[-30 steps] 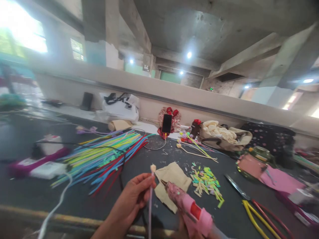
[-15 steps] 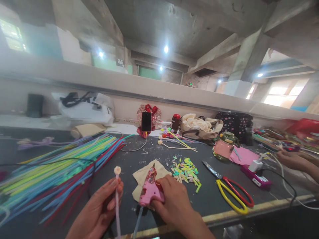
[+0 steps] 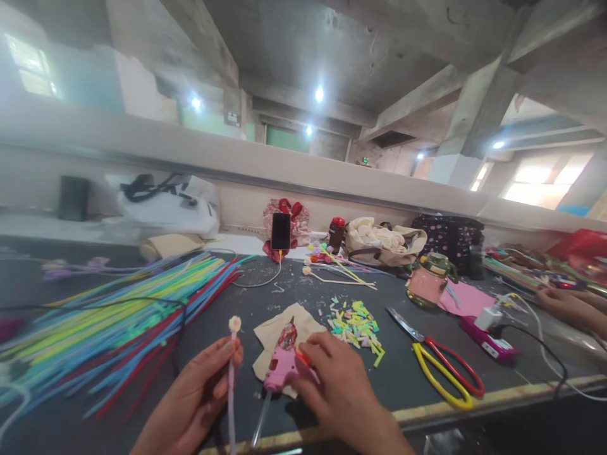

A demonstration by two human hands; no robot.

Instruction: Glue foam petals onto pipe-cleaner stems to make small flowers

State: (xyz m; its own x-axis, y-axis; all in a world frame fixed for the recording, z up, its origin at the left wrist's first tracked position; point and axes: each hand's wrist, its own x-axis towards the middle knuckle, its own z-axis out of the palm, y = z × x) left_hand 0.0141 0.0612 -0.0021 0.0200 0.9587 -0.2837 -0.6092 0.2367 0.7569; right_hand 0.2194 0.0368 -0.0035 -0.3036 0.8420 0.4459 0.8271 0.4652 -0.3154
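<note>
Upright in my left hand [image 3: 202,385] is a pale lilac pipe cleaner [image 3: 231,395], pinched between thumb and fingers just below its small cream tip [image 3: 234,324]. To its right, a pink hot glue gun [image 3: 281,366] rests with its glittery nozzle end on a beige cloth [image 3: 265,338], nozzle pointing away from me. A clear glue stick [image 3: 262,420] sticks out of its rear. My right hand [image 3: 339,379] is around the gun's handle, fingers curled and partly blurred; the orange trigger [image 3: 302,358] shows by the fingertips.
Many coloured pipe cleaners [image 3: 142,316] spread across the left. Short cut pieces [image 3: 355,325] lie beyond my right hand, with red-and-yellow-handled scissors [image 3: 441,360] beside them. Farther right are a jug [image 3: 427,281], a purple power strip [image 3: 488,338] and another person's hand [image 3: 569,306]. A phone [image 3: 281,231] stands behind.
My left hand has shifted slightly right, bringing the pipe cleaner nearer the glue gun. My right hand's fingers have loosened and drawn back a little, uncovering the orange trigger. The gun stays on the cloth.
</note>
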